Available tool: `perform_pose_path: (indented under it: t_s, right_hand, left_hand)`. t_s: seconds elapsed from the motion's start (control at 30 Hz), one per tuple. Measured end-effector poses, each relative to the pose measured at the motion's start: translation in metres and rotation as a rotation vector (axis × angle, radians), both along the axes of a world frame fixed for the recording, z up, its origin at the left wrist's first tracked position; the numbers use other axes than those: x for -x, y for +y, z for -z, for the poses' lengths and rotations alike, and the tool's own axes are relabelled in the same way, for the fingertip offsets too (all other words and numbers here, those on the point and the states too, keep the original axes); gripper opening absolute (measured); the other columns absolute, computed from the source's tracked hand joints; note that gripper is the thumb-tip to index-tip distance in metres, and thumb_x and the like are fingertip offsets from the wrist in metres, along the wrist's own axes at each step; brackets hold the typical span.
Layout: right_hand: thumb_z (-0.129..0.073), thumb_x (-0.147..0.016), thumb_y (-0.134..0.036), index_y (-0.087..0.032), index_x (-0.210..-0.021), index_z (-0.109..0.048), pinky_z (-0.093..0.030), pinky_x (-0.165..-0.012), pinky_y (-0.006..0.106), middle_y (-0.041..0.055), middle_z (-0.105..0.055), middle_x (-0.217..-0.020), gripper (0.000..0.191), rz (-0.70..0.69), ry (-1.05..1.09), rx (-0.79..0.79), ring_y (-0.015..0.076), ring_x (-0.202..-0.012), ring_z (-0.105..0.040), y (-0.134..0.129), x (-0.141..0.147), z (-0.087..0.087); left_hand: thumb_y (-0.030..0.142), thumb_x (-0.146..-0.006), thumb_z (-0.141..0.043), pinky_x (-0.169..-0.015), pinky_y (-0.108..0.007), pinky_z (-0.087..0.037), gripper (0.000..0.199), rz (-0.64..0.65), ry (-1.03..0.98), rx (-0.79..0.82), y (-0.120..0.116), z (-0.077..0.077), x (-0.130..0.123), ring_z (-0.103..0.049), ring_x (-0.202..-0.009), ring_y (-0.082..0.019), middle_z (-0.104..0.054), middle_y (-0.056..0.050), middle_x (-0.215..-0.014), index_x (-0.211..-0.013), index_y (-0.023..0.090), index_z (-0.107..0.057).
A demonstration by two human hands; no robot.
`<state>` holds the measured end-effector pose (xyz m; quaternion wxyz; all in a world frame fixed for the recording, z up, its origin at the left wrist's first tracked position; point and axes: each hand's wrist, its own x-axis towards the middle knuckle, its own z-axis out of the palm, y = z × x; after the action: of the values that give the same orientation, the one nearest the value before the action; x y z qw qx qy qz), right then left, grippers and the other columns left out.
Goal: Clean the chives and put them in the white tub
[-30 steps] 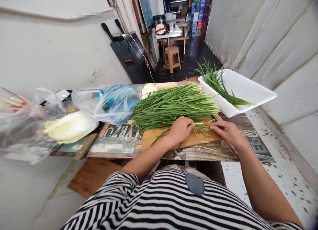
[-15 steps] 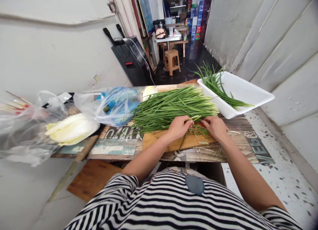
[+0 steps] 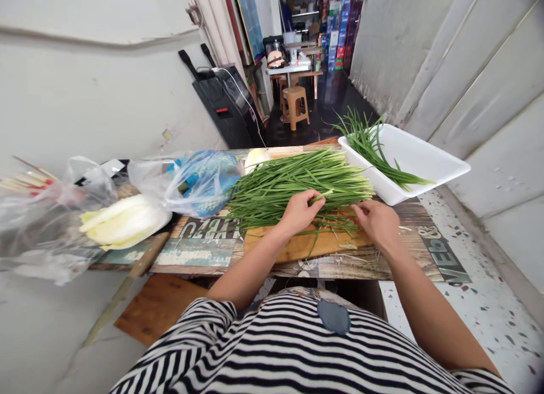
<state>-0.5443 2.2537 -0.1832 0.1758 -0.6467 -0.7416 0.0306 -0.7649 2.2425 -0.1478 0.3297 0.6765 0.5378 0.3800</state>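
A large pile of long green stalks (image 3: pixel 293 184) lies across a wooden cutting board (image 3: pixel 301 246), their pale ends toward the right. My left hand (image 3: pixel 300 212) is closed on a few stalks at the front of the pile, the pale tips poking out past its fingers. Just right of it, my right hand (image 3: pixel 376 221) has thumb and forefinger pressed together at the pile's front right edge; what they pinch, if anything, is too small to make out. Loose trimmings lie on the board between and below the hands.
At the right, a white tray (image 3: pixel 429 150) holds some green stalks. Left of the pile are a blue-filled plastic bag (image 3: pixel 208 178), a pale cabbage (image 3: pixel 127 221) and a knife (image 3: pixel 148 255) jutting over the table's front edge. Beyond stand a stool (image 3: pixel 295 107) and a black speaker (image 3: pixel 229 107).
My right hand has moved a little to the right, away from my left hand. My left hand has shifted slightly left and up, still with stalks in it.
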Motion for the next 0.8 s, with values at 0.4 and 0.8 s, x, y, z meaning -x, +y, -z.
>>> perform_pose_path:
  t_s: [0.4,0.8]
  right_hand:
    - [-0.064,-0.072,-0.042,-0.017,-0.103,-0.058,-0.047,-0.064,0.031,0.0038,-0.065,-0.081,0.041,0.122,0.633,-0.114,0.0151,-0.061,-0.055,0.022,-0.017,-0.002]
    - [-0.072,-0.073,-0.038,-0.021,-0.087,-0.062,-0.052,-0.066,0.028,0.0006,-0.067,-0.076,0.025,-0.144,1.132,0.063,0.0132,-0.066,-0.061,-0.044,-0.013,-0.024]
  left_hand:
    - [0.025,-0.088,-0.056,-0.077,-0.027,-0.045,0.016,-0.015,0.133,-0.127,-0.002,-0.017,-0.012,-0.064,-0.080,-0.016,-0.072,-0.001,-0.085,-0.086,0.018,-0.070]
    - [0.017,-0.092,-0.053,-0.102,-0.036,-0.039,0.025,0.350,0.379,-0.414,0.002,-0.017,-0.037,-0.058,-0.113,-0.020,-0.068,-0.005,-0.120,-0.113,0.019,-0.066]
